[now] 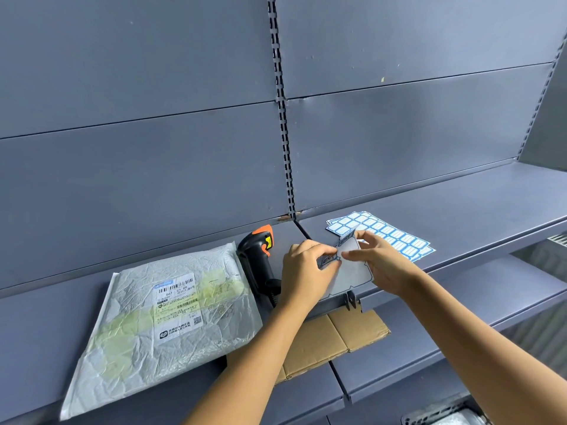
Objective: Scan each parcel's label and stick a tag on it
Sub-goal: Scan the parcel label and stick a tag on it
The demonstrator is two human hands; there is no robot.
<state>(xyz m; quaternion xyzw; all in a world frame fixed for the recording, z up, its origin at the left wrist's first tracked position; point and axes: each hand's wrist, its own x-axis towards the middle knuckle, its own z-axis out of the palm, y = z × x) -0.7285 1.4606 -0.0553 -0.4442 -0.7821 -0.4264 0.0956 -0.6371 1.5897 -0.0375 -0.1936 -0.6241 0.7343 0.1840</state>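
Lying near left on the grey metal shelf [460, 210], the crinkled grey plastic mailer parcel [138, 332] seems untagged. Right of the black-and-orange scanner [256, 259], the left hand [306, 268] has its grip pinched on a blue-bordered tag [329, 259], apparently peeling it from the white backing sheet [352, 273] that the right hand [380, 265] holds.

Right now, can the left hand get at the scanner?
Probably yes: the scanner lies right beside the left hand with nothing between them, though its fingers are pinching a tag.

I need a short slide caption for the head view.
Left hand pinches a tag, right hand holds its sheet; scanner and parcel nearby.
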